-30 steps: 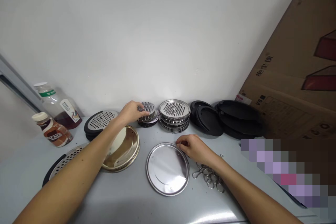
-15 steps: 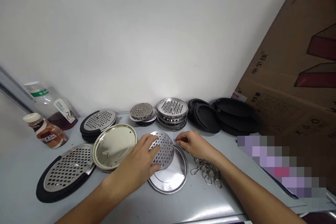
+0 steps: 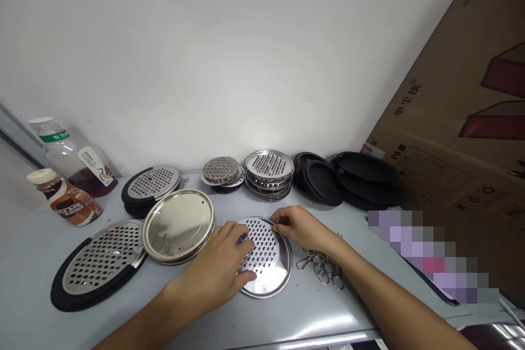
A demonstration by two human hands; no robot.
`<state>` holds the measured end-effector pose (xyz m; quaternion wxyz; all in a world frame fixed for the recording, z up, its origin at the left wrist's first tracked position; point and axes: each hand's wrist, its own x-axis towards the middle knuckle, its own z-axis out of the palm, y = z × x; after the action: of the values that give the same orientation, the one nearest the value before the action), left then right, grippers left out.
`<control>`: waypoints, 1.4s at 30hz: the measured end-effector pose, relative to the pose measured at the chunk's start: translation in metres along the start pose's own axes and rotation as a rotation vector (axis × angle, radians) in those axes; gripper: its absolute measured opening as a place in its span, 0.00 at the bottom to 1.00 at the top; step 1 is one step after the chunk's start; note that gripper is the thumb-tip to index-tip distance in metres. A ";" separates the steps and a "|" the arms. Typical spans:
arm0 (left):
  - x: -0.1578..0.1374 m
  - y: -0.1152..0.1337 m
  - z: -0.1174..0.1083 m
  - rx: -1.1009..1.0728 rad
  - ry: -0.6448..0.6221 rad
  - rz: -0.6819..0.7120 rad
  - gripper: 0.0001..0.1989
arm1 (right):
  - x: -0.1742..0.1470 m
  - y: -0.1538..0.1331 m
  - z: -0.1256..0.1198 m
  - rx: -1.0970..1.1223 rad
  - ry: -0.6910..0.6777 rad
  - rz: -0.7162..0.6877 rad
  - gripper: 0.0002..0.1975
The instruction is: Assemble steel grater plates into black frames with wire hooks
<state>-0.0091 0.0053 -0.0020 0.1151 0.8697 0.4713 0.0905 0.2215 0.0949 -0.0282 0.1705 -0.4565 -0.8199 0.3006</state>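
A round metal grater disc [image 3: 262, 243] with rows of holes lies over a shiny shallow metal lid [image 3: 281, 270], covering its upper left part. Thumb and fingers of my left hand [image 3: 223, 257] are curled around the disc's left edge, gripping it. My right hand [image 3: 301, 227] is closed in a pinch at the upper right rim of the lid. Whatever is between those fingertips is hidden. Beside the right wrist lies a pile of small wire rings with clips [image 3: 326, 269].
Left are stacked round metal lids [image 3: 180, 227], a black-rimmed grater [image 3: 102, 260], a similar stack [image 3: 151, 185] and two bottles [image 3: 69, 205]. Along the wall stand small discs [image 3: 221, 170], stacked graters [image 3: 269, 167] and black rings [image 3: 320, 180]. A cardboard box [image 3: 443, 169] is right.
My left hand has lowered the grater disc from a tilt above the lid to lie nearly flat over it. My right hand stays by the rim, slightly further left.
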 end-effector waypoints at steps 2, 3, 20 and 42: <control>0.000 0.001 0.000 -0.001 -0.003 -0.004 0.22 | 0.000 -0.001 0.000 0.000 -0.004 -0.003 0.09; -0.001 0.001 0.000 0.004 -0.006 -0.005 0.23 | 0.000 -0.001 0.000 0.001 -0.004 -0.004 0.09; 0.005 0.006 -0.001 -0.012 -0.034 -0.045 0.25 | 0.000 -0.002 0.001 -0.030 0.006 -0.027 0.09; 0.002 0.010 0.010 -0.116 -0.068 -0.065 0.25 | -0.002 -0.004 0.004 0.028 -0.006 0.034 0.09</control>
<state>0.0027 0.0000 -0.0089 0.1839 0.8485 0.4890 0.0845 0.2173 0.0905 -0.0291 0.1693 -0.4669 -0.8083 0.3162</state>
